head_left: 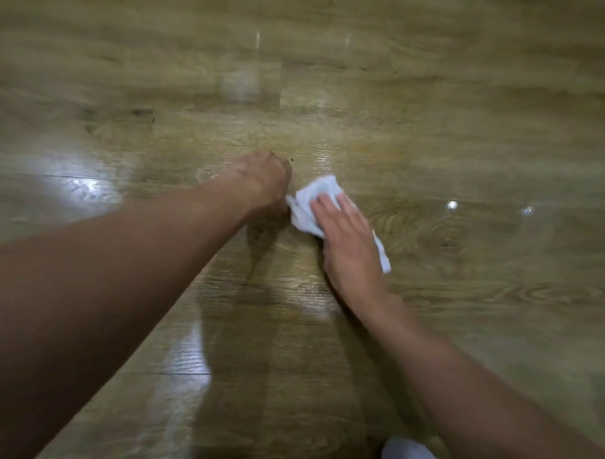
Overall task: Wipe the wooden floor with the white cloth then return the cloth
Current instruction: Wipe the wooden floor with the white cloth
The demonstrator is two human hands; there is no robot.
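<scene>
— Right hand (348, 244), status?
— Flat, fingers straight, pressing the white cloth (312, 195) onto the wooden floor (469, 139); no grasp. Left hand (261, 180) sits just beside the cloth, fingers curled under, nothing visible in it, apparently bracing on the floor.
— Step in hand?
— Wiping, by my judgement. Return not begun.
— Next requirement?
— Even downward pressure, stroke across unwiped boards. The return place is not in view.

A crumpled white cloth (312, 200) lies on the glossy wooden floor (435, 131), pressed flat beneath the straight fingers of the right hand (348, 246). The brown, grain-patterned planks around it gleam with reflected light.
</scene>
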